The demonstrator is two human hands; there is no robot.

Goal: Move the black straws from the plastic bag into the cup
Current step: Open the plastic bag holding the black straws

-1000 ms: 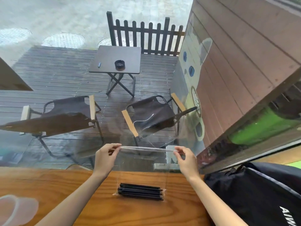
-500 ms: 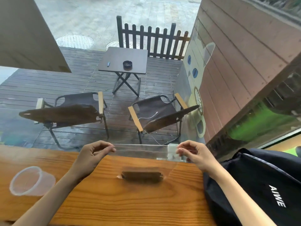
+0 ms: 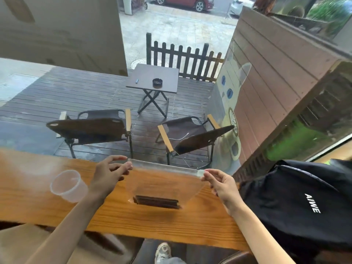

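hands [image 3: 109, 175] [image 3: 221, 184] apparently pinching bag [image 3: 163, 183], straws [image 3: 157, 201] inside

Clear plastic bag [image 3: 163, 180], translucent plastic cup [image 3: 69, 185], glossy grained wooden counter [image 3: 200, 223].

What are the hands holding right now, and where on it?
Both hold the plastic bag by its top strip: the left hand pinches the left corner, the right hand the right corner. The black straws lie at the bag's bottom, untouched.

The only readable text was the white lettering "AIWE", which stood on the black bag [image 3: 297, 202] lying at the right end of the wooden counter [image 3: 171, 223].
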